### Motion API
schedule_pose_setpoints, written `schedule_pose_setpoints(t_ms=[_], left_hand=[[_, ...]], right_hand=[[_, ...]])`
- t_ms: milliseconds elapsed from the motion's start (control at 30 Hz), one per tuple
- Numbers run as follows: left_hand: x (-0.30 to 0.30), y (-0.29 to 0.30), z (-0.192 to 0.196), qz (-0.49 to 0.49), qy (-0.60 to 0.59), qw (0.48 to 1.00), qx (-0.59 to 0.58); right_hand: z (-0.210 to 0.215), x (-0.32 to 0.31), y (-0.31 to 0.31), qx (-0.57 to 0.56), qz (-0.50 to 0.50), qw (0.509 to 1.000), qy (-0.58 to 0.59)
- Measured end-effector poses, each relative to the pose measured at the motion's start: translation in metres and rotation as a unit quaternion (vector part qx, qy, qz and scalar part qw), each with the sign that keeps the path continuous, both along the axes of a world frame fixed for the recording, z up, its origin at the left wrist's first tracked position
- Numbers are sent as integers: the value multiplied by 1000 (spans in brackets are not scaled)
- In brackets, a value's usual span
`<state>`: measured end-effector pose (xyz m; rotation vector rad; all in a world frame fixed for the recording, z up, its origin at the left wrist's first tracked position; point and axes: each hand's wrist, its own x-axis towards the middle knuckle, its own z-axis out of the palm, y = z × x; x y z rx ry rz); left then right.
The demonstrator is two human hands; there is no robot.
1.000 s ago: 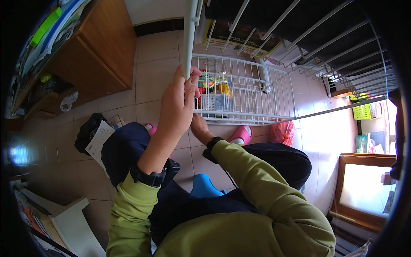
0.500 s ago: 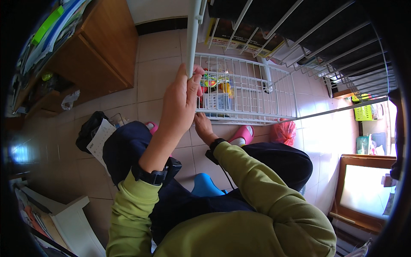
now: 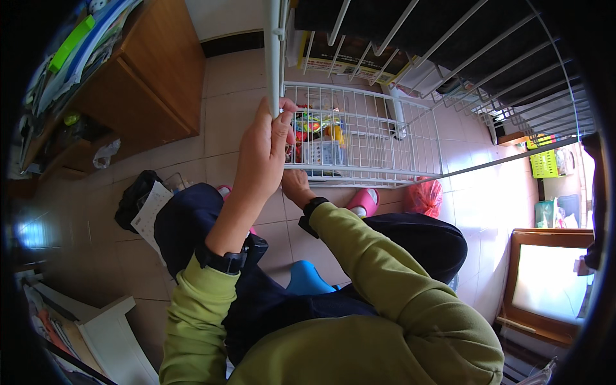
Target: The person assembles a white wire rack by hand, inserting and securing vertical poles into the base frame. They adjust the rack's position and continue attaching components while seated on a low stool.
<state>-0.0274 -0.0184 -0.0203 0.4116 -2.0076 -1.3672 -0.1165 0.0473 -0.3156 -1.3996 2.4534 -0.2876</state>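
Observation:
My left hand (image 3: 260,151) is wrapped round a white metal post (image 3: 274,64) of a wire rack, its thumb lying along the near side. Lower down, my right hand (image 3: 296,186) is closed at the near left corner of the white wire shelf (image 3: 385,170). Its fingertips are hidden, so what they grip does not show clearly. Under the shelf's bars I see colourful packets (image 3: 314,120) and a whitish box (image 3: 323,153). Above right, a wire tier (image 3: 487,58) of the rack carries dark cloth.
A wooden cabinet (image 3: 151,77) stands at the far left. A black bag (image 3: 136,196) lies by my left knee, a red plastic bag (image 3: 425,196) beyond my right one. Between my legs is a blue stool (image 3: 309,277). A wood-framed panel (image 3: 553,282) is on the right.
The post and the rack have shifted slightly left, and both my hands have moved left with them.

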Motion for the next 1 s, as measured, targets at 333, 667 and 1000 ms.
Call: schedule_pose_setpoints(t_ms=[333,667,1000], left_hand=[[1,-2,3,-13,-15,1000,9],[1,-1,2,-11,-6,1000,3],[2,0,2,-5,-10,1000,0]], right_hand=[[5,-4,24,-76,29,983,162],[9,-33,79,-16,26,990,139],[14,-53,112,-57,10,993,101]])
